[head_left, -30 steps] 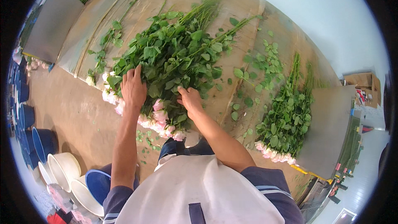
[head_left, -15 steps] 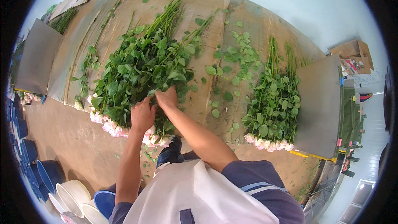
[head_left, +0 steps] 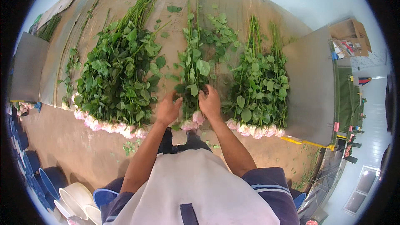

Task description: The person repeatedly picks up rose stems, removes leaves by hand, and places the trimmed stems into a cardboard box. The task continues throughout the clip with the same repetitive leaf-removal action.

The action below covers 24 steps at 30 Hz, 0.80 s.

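A few pale pink roses (head_left: pixel 198 118) lie between my hands, heads toward me and leafy stems pointing away across the work table (head_left: pixel 171 33). My left hand (head_left: pixel 168 110) hovers just left of them, thumb and fingers apart, holding nothing visible. On their other side, my right hand (head_left: pixel 211 102) is curved with thumb and forefinger spread, right beside the leaves; whether it touches them is unclear. To the left rests a large pile of roses (head_left: pixel 114 75), their pink heads along the near table edge. A smaller pile of roses (head_left: pixel 262 87) lies to the right.
Upright metal panels (head_left: pixel 310 87) stand at the table's right and left ends. Loose leaves (head_left: pixel 221 31) are scattered behind the middle roses. Blue tubs (head_left: pixel 53 178) and cream tubs (head_left: pixel 77 196) stand on the floor at lower left. An open cardboard box (head_left: pixel 350 37) sits at far right.
My hands have left the large left pile and moved right, spreading apart. A few roses now lie between them in the middle. The whole view has shifted slightly.
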Each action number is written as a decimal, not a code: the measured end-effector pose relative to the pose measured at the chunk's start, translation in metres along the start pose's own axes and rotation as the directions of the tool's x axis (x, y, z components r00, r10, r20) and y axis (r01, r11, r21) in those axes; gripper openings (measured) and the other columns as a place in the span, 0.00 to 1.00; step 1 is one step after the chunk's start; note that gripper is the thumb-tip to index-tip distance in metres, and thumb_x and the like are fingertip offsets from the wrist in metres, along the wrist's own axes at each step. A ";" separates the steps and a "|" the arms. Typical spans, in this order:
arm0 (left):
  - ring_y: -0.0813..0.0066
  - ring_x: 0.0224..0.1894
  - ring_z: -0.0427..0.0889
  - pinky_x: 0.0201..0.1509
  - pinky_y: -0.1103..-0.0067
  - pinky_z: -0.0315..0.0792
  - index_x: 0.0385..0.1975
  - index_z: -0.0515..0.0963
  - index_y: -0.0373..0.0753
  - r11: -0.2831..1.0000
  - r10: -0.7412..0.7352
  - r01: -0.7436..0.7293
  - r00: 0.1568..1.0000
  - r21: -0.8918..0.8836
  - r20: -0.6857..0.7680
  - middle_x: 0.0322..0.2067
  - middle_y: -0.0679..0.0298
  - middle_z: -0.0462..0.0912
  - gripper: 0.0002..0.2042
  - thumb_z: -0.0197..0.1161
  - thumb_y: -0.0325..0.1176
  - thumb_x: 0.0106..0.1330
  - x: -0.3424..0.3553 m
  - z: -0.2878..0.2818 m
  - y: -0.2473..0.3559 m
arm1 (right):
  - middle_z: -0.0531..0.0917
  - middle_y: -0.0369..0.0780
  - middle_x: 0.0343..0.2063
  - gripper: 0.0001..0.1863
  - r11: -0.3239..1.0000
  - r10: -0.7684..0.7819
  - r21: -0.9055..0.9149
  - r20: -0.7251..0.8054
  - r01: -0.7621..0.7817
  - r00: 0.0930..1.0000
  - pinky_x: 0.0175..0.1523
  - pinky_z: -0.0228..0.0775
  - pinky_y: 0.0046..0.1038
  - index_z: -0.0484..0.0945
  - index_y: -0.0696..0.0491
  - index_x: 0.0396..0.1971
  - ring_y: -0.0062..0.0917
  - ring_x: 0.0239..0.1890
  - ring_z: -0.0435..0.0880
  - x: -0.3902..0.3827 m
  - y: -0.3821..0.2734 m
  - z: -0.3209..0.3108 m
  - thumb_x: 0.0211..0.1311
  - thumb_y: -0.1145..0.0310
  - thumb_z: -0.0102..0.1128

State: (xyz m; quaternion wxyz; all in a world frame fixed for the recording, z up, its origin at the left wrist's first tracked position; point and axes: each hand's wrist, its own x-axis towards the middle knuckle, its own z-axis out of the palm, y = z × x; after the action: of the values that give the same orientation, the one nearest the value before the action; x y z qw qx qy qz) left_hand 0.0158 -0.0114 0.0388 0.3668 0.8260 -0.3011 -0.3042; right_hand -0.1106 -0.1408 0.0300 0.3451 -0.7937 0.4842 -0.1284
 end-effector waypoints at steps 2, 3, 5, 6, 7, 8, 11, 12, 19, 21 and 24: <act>0.53 0.48 0.79 0.52 0.67 0.71 0.53 0.70 0.31 0.997 -0.078 0.078 0.996 -0.007 0.035 0.44 0.48 0.80 0.23 0.60 0.39 0.61 0.007 0.020 -0.003 | 0.81 0.50 0.38 0.24 0.987 0.083 0.132 0.056 -0.090 0.995 0.46 0.71 0.40 0.74 0.59 0.50 0.44 0.43 0.80 0.003 0.007 0.000 0.61 0.57 0.56; 0.56 0.45 0.79 0.49 0.68 0.71 0.52 0.71 0.32 0.997 -0.053 0.058 0.994 -0.046 0.099 0.42 0.50 0.81 0.22 0.60 0.38 0.61 0.011 0.027 -0.006 | 0.83 0.47 0.31 0.22 0.992 -0.010 0.126 -0.026 0.013 1.000 0.42 0.73 0.40 0.76 0.58 0.45 0.45 0.36 0.81 0.006 0.007 0.004 0.60 0.55 0.57; 0.63 0.40 0.79 0.43 0.71 0.71 0.50 0.72 0.33 0.986 0.010 0.020 0.983 -0.163 0.181 0.38 0.54 0.81 0.20 0.60 0.37 0.61 0.019 0.044 -0.011 | 0.82 0.52 0.34 0.21 1.000 0.020 -0.012 0.138 -0.019 0.990 0.42 0.73 0.40 0.78 0.57 0.41 0.49 0.36 0.79 0.017 0.007 0.010 0.58 0.54 0.57; 0.65 0.38 0.79 0.43 0.72 0.71 0.49 0.72 0.33 0.964 -0.013 0.066 0.979 -0.257 0.205 0.37 0.56 0.81 0.19 0.60 0.36 0.61 0.023 0.050 -0.012 | 0.82 0.52 0.33 0.20 0.999 0.025 -0.042 0.146 -0.019 0.989 0.42 0.73 0.40 0.78 0.57 0.41 0.49 0.36 0.80 0.023 0.008 0.011 0.57 0.55 0.58; 0.67 0.37 0.78 0.42 0.73 0.70 0.48 0.73 0.33 0.931 -0.034 0.113 0.973 -0.346 0.227 0.37 0.58 0.81 0.18 0.59 0.34 0.60 0.025 0.053 -0.014 | 0.82 0.51 0.33 0.19 0.998 0.012 -0.063 0.154 -0.003 0.988 0.42 0.73 0.40 0.78 0.57 0.41 0.48 0.35 0.80 0.027 0.007 0.013 0.57 0.57 0.58; 0.69 0.36 0.78 0.41 0.75 0.70 0.47 0.74 0.34 0.892 -0.046 0.151 0.968 -0.426 0.246 0.36 0.60 0.80 0.16 0.59 0.33 0.60 0.025 0.052 -0.014 | 0.82 0.51 0.32 0.19 0.997 0.004 -0.076 0.189 0.011 0.982 0.42 0.73 0.40 0.78 0.58 0.40 0.47 0.35 0.81 0.030 0.007 0.013 0.57 0.58 0.58; 0.71 0.37 0.78 0.40 0.76 0.71 0.47 0.74 0.37 0.816 -0.179 0.292 0.948 -0.499 0.262 0.37 0.63 0.79 0.15 0.59 0.31 0.60 0.022 0.039 -0.009 | 0.83 0.44 0.28 0.13 0.913 0.035 0.367 0.363 -0.178 0.931 0.38 0.75 0.37 0.78 0.59 0.40 0.32 0.31 0.83 0.033 0.012 0.001 0.58 0.67 0.59; 0.72 0.37 0.78 0.41 0.75 0.72 0.47 0.73 0.38 0.749 -0.209 0.345 0.933 -0.566 0.292 0.37 0.63 0.78 0.15 0.58 0.30 0.60 0.021 0.034 -0.004 | 0.82 0.42 0.28 0.12 0.773 0.092 0.536 0.435 -0.340 0.896 0.37 0.74 0.34 0.77 0.59 0.41 0.31 0.31 0.83 0.032 0.014 -0.004 0.59 0.69 0.58; 0.71 0.42 0.78 0.42 0.72 0.75 0.53 0.70 0.36 0.525 -0.216 0.464 0.883 -0.713 0.416 0.41 0.60 0.79 0.20 0.60 0.35 0.63 0.022 0.031 0.011 | 0.78 0.36 0.28 0.13 0.074 0.290 0.737 0.629 -0.672 0.722 0.32 0.69 0.30 0.70 0.58 0.45 0.25 0.28 0.76 0.021 0.024 0.000 0.70 0.64 0.44; 0.69 0.42 0.79 0.42 0.72 0.75 0.54 0.69 0.34 0.744 -0.220 0.366 0.924 -0.559 0.312 0.42 0.59 0.79 0.20 0.59 0.33 0.63 0.025 0.039 0.006 | 0.78 0.37 0.26 0.13 0.284 0.375 0.719 0.526 -0.635 0.763 0.30 0.69 0.30 0.71 0.58 0.43 0.25 0.26 0.76 0.020 0.026 0.007 0.69 0.64 0.46; 0.68 0.43 0.79 0.45 0.72 0.74 0.53 0.68 0.33 0.669 -0.287 0.374 0.927 -0.642 0.242 0.44 0.57 0.78 0.20 0.58 0.33 0.63 0.030 0.044 0.002 | 0.78 0.39 0.21 0.12 0.441 0.322 0.735 0.405 -0.515 0.855 0.23 0.65 0.31 0.73 0.57 0.39 0.25 0.19 0.75 0.013 0.032 0.007 0.67 0.63 0.50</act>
State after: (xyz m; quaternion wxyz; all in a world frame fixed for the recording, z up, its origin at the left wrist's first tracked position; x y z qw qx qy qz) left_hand 0.0020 -0.0530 0.0081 0.5620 0.6555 -0.0359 -0.5032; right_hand -0.1222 -0.1585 0.0017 0.7430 -0.4005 0.5096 -0.1668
